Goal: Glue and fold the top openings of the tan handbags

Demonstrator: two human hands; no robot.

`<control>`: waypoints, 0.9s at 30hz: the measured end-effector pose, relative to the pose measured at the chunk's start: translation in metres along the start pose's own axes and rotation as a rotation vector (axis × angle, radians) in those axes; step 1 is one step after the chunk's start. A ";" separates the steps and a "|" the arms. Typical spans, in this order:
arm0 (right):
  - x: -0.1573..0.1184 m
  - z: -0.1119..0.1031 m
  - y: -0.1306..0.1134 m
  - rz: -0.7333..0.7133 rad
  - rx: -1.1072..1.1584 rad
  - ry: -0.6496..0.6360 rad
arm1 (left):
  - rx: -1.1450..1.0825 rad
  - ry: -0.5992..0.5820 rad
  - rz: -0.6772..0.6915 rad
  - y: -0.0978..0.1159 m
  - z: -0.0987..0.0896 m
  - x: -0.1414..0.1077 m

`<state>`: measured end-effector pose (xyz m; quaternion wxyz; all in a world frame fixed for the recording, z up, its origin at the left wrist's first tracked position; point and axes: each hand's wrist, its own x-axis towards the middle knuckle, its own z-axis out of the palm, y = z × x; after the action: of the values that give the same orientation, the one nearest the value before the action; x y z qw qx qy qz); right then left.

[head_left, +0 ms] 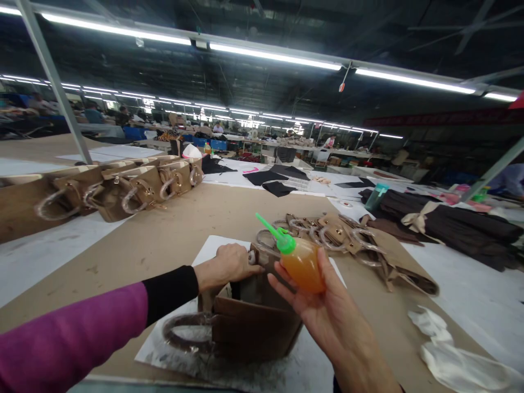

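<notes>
1. The bag [254, 333] is stood open on a white sheet [159, 352], directly before the person, with its near handle [186, 332] covered in clear wrap
2. The bag's far rim is held by the left hand [230, 266]; its fingers are bent and seem to be pinching the edge, though the tips are partly hidden
3. The bottle [305, 265] is cupped in the right hand [327, 316], thumb and fingers curled around it; its green spout [269, 225] is tilted up and leftward, apart from the bag
4. As judged here, the body is assembled and the handle attached; no liquid is seen leaving the spout, and whether any has been applied cannot be told
5. More bags are lined up at left [151, 188] and laid overlapping at right [368, 243]; whether they are finished cannot be told
</notes>
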<state>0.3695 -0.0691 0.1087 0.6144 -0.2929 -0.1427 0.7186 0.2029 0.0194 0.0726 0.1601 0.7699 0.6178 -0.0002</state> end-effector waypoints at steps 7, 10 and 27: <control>-0.003 0.003 0.001 -0.022 0.035 0.035 | -0.333 -0.021 -0.061 -0.004 0.021 -0.001; -0.004 0.003 0.002 -0.039 0.059 0.047 | -0.631 -0.086 0.110 -0.021 0.031 0.001; -0.017 -0.003 0.008 0.059 0.186 0.099 | -0.580 -0.023 0.279 -0.035 -0.073 -0.014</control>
<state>0.3661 -0.0874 0.1057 0.6237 -0.2737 -0.0363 0.7313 0.1515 0.0304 0.1364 0.3784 0.7693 0.4786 0.1893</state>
